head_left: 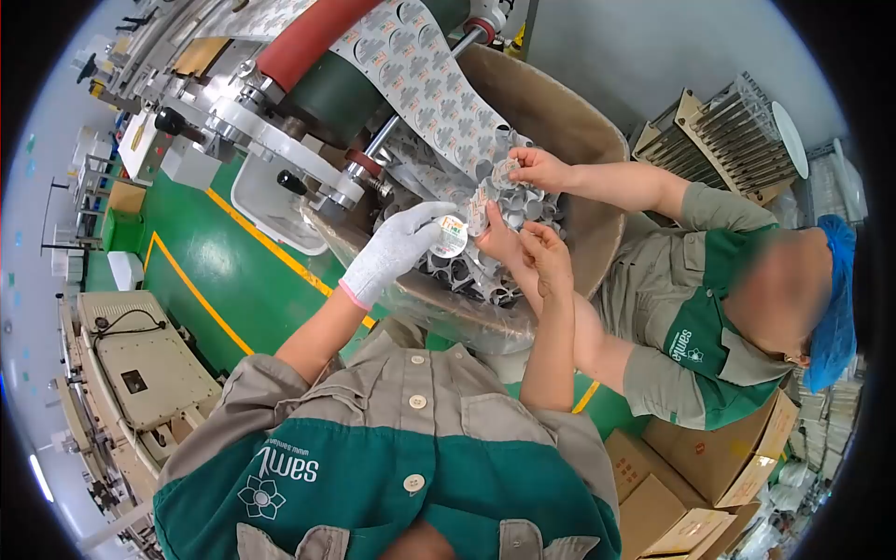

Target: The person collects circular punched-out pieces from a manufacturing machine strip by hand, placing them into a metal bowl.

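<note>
My left hand [399, 245], in a white knit glove with a pink cuff, holds a round printed foil lid [451, 237] at its fingertips. My bare right hand [548, 258] is closed, thumb and fingers drawn together; whatever they grip, if anything, is hidden. Close by, a co-worker's hand [501, 238] holds printed lids [478, 211], and that person's other hand [543, 172] pinches another printed piece [505, 174]. All four hands are above a large lined bin [571, 117] filled with silvery punched foil scrap [467, 273].
A printed foil web [415, 79] runs down from a machine with a red roller [317, 39] into the bin. The co-worker [695, 308] stands at right. Cardboard boxes [714, 448] are at lower right, a white tub [271, 201] left of the bin, and a beige machine [140, 359] farther left.
</note>
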`<state>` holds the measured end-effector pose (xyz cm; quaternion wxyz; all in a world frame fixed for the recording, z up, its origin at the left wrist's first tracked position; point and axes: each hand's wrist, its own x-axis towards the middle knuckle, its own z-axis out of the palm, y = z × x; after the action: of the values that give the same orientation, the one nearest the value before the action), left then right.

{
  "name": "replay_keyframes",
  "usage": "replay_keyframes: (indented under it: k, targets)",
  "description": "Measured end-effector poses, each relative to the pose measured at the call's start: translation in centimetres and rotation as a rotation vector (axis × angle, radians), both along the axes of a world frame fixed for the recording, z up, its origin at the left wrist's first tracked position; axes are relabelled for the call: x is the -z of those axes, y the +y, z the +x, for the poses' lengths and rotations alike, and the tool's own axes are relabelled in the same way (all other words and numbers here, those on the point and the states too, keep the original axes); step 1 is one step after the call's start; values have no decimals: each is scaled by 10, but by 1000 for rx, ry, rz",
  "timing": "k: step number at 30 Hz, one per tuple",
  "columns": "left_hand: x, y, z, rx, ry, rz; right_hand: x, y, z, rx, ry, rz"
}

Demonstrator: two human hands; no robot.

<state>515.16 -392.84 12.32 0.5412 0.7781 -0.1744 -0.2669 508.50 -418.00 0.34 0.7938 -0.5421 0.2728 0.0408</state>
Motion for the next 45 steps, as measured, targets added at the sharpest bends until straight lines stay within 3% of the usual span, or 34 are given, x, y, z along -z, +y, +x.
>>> replay_keyframes:
  k: [5,7,11,21,23,27,29,30,33,37,39,41,43,45]
  targets:
    - [0,-2,-1,-4,68,-41,5,12,19,106,-45,169]
    - [1,-2,-2,18,9,-17,1,19,33,197,-25,415]
    - [-2,-1,-3,-13,13,-75,10,29,60,199,-41,540]
    - [-2,10,-6,-104,50,-107,6,38,68,150,21,562]
    - [-3,11,-7,-112,13,-102,-18,44,51,118,24,390]
    - [7,10,-6,-111,-9,-150,-31,56,23,-126,-107,311]
    - [7,8,-5,-126,66,-196,-48,70,10,-129,-152,333]
    - [6,7,-4,-124,66,-199,-60,78,6,-132,-189,229]
    - [4,5,-5,-69,-59,-78,-64,88,3,-146,-284,103]
    - [8,5,-5,-88,-80,-128,-65,86,1,-14,-370,-78]
    - [7,9,-4,-88,114,-180,-86,85,0,209,-432,-74]
    - [0,8,-6,-114,130,-178,-91,72,1,228,-452,-207]
    - [-5,8,-8,-117,158,-163,-74,59,4,296,-541,-588]
    - [-6,9,-11,-111,143,-172,-81,57,4,319,-579,-566]
